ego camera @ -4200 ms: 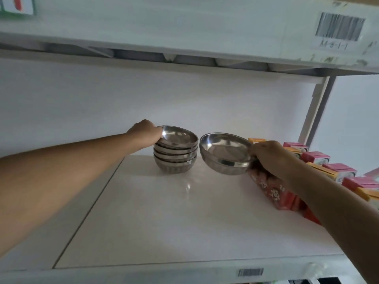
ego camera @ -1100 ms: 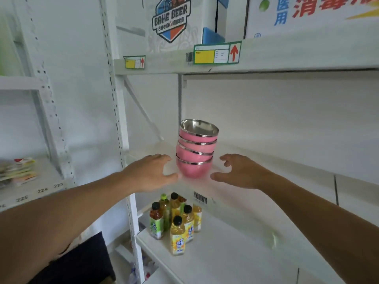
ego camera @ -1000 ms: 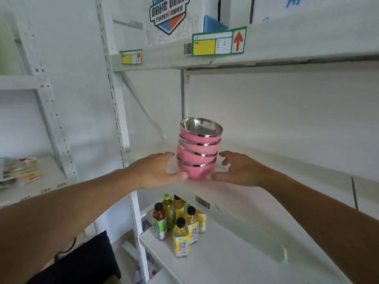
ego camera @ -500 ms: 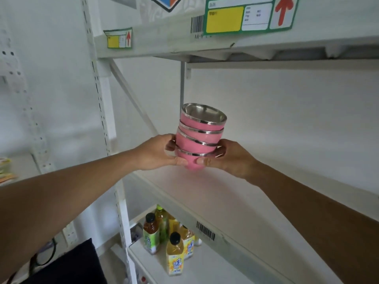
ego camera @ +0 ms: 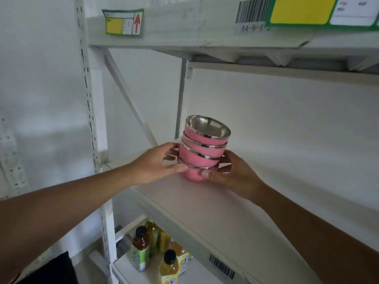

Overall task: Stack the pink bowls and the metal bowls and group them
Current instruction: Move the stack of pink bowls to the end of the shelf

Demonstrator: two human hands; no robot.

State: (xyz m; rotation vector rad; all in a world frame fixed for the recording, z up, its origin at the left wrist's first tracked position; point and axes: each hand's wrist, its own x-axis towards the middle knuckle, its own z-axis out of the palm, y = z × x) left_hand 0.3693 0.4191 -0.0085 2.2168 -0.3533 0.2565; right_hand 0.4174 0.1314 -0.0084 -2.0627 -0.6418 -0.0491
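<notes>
A stack of pink bowls (ego camera: 202,149) with shiny metal rims and insides is held between both my hands, tilted slightly to the right. My left hand (ego camera: 158,162) grips its left side near the bottom bowl, and my right hand (ego camera: 231,171) grips the right side. The stack's base is at or just above the left end of the white shelf (ego camera: 215,212); I cannot tell whether it touches. No plain metal bowls are in view.
A white upright post (ego camera: 92,119) and a diagonal brace (ego camera: 131,99) stand left of the stack. The shelf above (ego camera: 205,37) carries yellow labels and a barcode. Several drink bottles (ego camera: 141,251) stand on the lower shelf.
Both hands went from the metal bowls to the pink stack, closed on its sides about a second ago, and now hold it; the view has moved closer and the stack leans right.
</notes>
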